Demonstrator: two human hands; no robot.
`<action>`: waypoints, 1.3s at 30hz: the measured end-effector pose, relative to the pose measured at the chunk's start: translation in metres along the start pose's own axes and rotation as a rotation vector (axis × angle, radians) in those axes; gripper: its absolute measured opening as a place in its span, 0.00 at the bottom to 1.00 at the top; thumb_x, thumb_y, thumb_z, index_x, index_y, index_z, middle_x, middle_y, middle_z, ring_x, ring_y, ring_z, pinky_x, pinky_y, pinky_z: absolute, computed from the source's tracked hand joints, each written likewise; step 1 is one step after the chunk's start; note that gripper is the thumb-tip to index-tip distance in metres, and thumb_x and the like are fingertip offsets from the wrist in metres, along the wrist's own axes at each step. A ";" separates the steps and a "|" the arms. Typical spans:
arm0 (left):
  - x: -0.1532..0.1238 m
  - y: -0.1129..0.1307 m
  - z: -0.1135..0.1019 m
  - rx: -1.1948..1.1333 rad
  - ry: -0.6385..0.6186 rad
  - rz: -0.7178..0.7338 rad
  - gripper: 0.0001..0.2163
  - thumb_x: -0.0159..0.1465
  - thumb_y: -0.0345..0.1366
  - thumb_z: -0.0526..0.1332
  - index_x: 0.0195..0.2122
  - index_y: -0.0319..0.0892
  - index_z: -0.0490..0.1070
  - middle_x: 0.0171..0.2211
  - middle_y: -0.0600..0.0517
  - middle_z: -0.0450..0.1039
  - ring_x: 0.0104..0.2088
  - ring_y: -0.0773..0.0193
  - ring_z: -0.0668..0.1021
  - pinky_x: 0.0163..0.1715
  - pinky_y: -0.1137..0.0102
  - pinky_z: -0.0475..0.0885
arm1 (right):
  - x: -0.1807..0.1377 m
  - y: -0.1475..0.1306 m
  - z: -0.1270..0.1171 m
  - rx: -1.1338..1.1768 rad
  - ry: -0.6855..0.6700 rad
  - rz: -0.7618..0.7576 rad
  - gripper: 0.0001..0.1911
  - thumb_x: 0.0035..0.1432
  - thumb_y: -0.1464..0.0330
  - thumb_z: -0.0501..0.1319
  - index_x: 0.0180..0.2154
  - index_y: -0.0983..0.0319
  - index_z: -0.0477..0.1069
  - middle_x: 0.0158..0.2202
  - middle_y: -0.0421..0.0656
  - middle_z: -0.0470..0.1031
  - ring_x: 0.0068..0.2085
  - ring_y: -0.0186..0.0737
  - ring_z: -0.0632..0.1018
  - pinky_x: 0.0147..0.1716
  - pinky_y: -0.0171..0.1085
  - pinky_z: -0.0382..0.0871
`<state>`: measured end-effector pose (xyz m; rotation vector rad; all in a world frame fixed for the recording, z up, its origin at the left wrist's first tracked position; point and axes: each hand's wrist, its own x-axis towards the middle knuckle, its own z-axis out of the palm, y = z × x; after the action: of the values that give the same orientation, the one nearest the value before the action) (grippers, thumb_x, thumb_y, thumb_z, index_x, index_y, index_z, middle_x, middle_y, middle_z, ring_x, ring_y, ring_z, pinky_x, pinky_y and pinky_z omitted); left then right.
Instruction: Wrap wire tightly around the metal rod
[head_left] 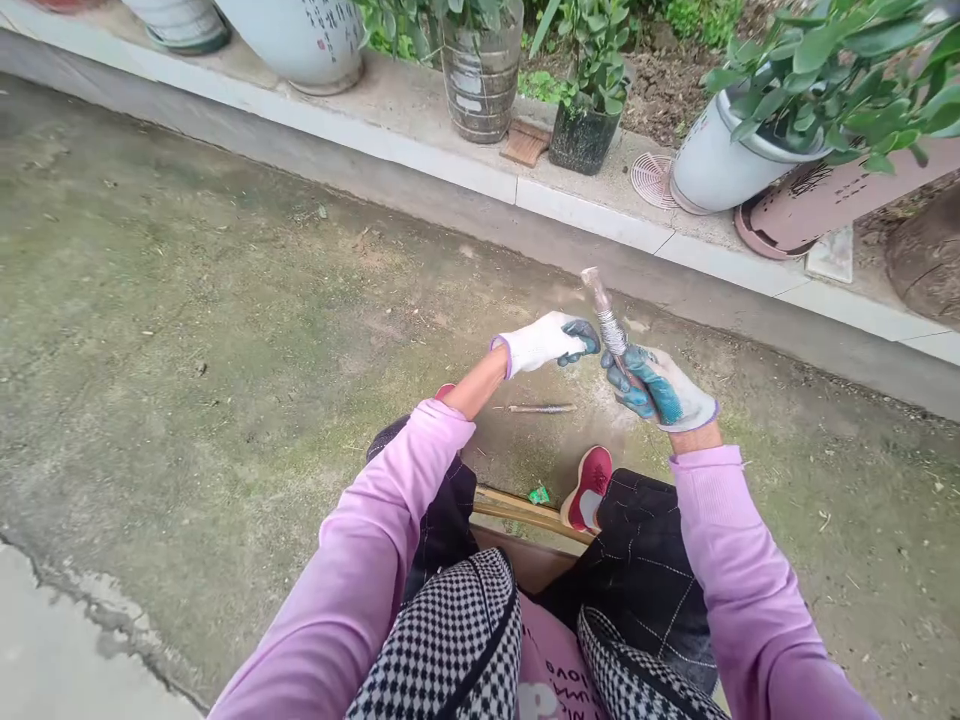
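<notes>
Our right hand (660, 388), in a white glove with blue-green coating, is closed around the lower end of a thin stick (602, 305), fingers wrapped fully about it. The stick rises out of that fist and leans up and away to the left, its long axis running from the palm toward the kerb (450, 175). A pale wrapped band sits on it just above the grip. Our left hand (544, 343), gloved the same way, is just beside the stick at the height of that band, fingers curled with the tips turned toward it. We cannot tell whether they touch it or pinch anything. So the stick lies between the two hands, held by the right and nearest the left's fingertips. Below them a second stick (540, 408) lies flat on the concrete, roughly crosswise to us. Nearer our knees are a red shoe (589, 485) and some wooden strips (517, 508). Beyond the kerb stand a black pot (583, 138) and a white pot (712, 165) with plants.
</notes>
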<state>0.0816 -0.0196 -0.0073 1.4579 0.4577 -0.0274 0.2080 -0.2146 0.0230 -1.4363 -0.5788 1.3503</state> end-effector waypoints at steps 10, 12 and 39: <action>-0.016 0.000 -0.047 0.339 0.093 0.045 0.04 0.53 0.27 0.67 0.27 0.42 0.80 0.27 0.55 0.78 0.34 0.64 0.77 0.40 0.71 0.72 | 0.027 0.008 -0.006 -0.538 -0.334 0.308 0.24 0.55 0.48 0.77 0.38 0.61 0.82 0.25 0.37 0.72 0.20 0.32 0.67 0.16 0.33 0.61; -0.021 0.001 -0.046 0.410 0.128 0.049 0.04 0.54 0.27 0.68 0.26 0.43 0.79 0.27 0.55 0.77 0.33 0.64 0.75 0.40 0.70 0.70 | 0.036 0.014 -0.003 -0.752 -0.231 0.361 0.16 0.60 0.53 0.74 0.37 0.59 0.81 0.25 0.37 0.72 0.21 0.34 0.68 0.18 0.34 0.60; -0.025 -0.006 -0.005 0.107 0.050 -0.110 0.07 0.67 0.28 0.64 0.38 0.40 0.83 0.20 0.58 0.70 0.20 0.68 0.69 0.23 0.74 0.65 | 0.047 0.007 -0.009 -0.330 0.350 0.069 0.25 0.52 0.46 0.75 0.38 0.57 0.75 0.26 0.39 0.74 0.21 0.33 0.66 0.15 0.35 0.62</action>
<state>0.0557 -0.0218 -0.0055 1.5398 0.5848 -0.1048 0.2259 -0.1790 -0.0043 -1.9260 -0.5399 1.0510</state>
